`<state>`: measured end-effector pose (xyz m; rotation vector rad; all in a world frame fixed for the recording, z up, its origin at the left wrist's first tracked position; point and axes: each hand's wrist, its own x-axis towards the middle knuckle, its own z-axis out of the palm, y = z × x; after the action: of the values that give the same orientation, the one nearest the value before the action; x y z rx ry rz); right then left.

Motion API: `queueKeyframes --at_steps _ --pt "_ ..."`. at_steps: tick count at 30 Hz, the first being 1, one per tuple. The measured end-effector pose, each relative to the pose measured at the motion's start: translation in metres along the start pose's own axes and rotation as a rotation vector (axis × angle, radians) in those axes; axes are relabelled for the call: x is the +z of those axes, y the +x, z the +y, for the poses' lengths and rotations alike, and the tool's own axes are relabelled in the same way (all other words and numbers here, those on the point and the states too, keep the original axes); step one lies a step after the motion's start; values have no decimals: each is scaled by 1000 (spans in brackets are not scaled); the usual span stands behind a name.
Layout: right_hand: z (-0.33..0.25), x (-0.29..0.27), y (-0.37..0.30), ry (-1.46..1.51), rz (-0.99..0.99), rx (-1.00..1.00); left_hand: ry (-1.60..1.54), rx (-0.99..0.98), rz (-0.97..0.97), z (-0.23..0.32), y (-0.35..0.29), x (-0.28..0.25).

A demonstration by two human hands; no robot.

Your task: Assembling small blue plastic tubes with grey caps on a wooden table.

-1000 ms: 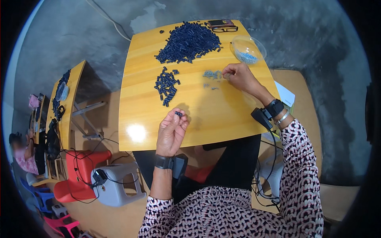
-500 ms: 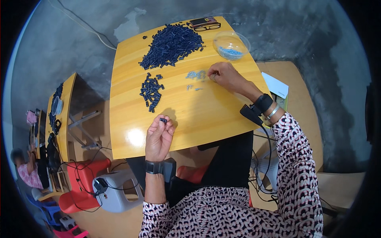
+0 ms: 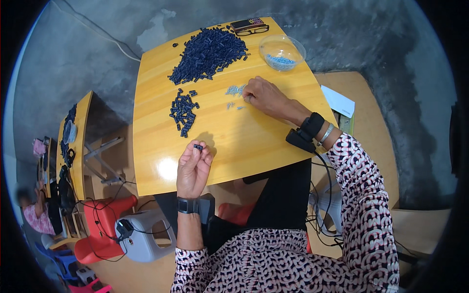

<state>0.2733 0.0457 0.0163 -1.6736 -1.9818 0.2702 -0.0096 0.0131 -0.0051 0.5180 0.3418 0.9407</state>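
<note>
My left hand [image 3: 193, 170] is raised at the table's near edge, its thumb and fingers pinching a small black plastic piece [image 3: 198, 147]. At the right side of a little pile of thin silvery pins [image 3: 233, 90], my right hand [image 3: 266, 98] has its fingertips drawn together. Whatever lies between those fingertips is too small to make out. A few loose pins [image 3: 230, 105] lie just nearer to me than the pile. Left of them is a small heap of black pieces [image 3: 183, 113], of the same look as the held one.
A large heap of black pieces [image 3: 209, 54] covers the table's [image 3: 244, 141] far part. Behind my right hand stands a clear bowl [image 3: 294, 51] with bluish pins inside. Eyeglasses [image 3: 252, 31] and a dark case lie at the far edge. Stools [image 3: 146, 237] and cables are at lower left.
My right hand has shifted a little left, towards the pin pile, and its fingers now cover part of it. My left hand still holds the black piece in nearly the same place.
</note>
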Motion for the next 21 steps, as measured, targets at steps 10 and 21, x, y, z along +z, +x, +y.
queueKeyframes --at_steps 10,21 --pt "-8 -1 -1 26 -48 35 0 -6 -1 2 0 -4" --pt "-72 6 -23 902 29 104 -6 0 6 4 2 -4"
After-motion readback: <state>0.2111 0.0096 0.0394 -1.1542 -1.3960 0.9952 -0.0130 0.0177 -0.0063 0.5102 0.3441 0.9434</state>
